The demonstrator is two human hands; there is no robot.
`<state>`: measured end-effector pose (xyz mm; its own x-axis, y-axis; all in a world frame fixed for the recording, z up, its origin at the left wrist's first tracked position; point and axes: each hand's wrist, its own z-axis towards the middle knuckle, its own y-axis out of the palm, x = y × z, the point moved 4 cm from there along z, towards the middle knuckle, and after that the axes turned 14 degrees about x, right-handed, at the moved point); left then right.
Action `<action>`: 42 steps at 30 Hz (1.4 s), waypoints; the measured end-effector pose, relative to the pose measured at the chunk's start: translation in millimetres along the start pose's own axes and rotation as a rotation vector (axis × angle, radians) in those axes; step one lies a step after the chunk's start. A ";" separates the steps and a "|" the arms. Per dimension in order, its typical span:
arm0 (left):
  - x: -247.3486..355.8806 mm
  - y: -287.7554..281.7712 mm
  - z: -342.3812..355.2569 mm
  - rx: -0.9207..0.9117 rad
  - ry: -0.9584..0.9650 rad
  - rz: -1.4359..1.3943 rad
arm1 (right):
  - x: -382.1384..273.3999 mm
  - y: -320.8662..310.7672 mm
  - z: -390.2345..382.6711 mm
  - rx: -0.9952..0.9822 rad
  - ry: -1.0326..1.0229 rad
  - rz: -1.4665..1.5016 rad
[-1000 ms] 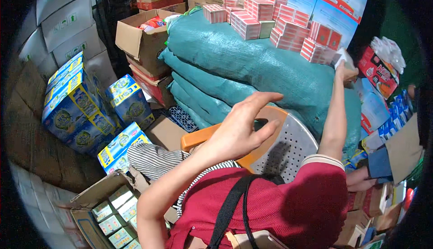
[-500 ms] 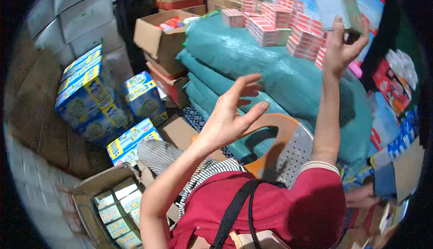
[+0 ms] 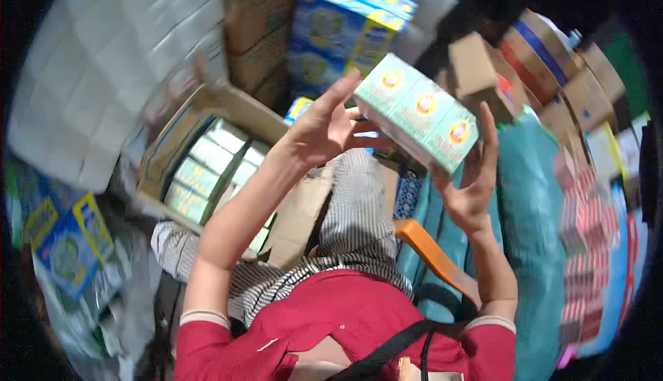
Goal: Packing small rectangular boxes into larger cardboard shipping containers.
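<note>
A pale green block of three small cartons (image 3: 421, 110), each with a round yellow-and-red emblem, is held up in front of me, tilted down to the right. My right hand (image 3: 473, 188) grips its right end, with the fingers up along the far side and the thumb underneath. At the block's left end is my left hand (image 3: 324, 122), its thumb by the upper corner and its fingers partly hidden behind the block. An open cardboard box (image 3: 157, 174) at the left holds several similar pale green cartons (image 3: 195, 176).
Blue-and-yellow packs (image 3: 331, 32) stand ahead, beside white wrapped stacks (image 3: 131, 56) on the left. Teal sacks (image 3: 528, 243) with red-and-white boxes (image 3: 587, 257) lie on the right. An orange chair arm (image 3: 435, 257) is close to my right arm.
The view has swung left. My right hand has brought the green block from the sacks to in front of me, and my left hand has come to its other end.
</note>
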<state>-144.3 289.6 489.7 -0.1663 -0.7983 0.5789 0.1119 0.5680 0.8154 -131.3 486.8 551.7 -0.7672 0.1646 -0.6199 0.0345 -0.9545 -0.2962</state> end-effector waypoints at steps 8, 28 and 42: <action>51.9 -127.6 -72.6 0.522 0.356 0.526 | 43.4 148.8 -13.9 -0.377 -0.200 -0.058; 59.6 -237.2 -167.1 1.290 0.371 0.773 | 87.1 351.0 -43.2 -0.791 -0.340 0.118; 79.3 -254.1 -182.0 1.145 0.681 0.074 | 204.3 365.4 -98.2 -0.800 -0.263 -0.071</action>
<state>-7.6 45.5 329.3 0.3612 -0.5086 0.7816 -0.8366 0.1934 0.5125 -212.5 196.1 245.5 -0.9054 0.0594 -0.4203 0.3478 -0.4638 -0.8148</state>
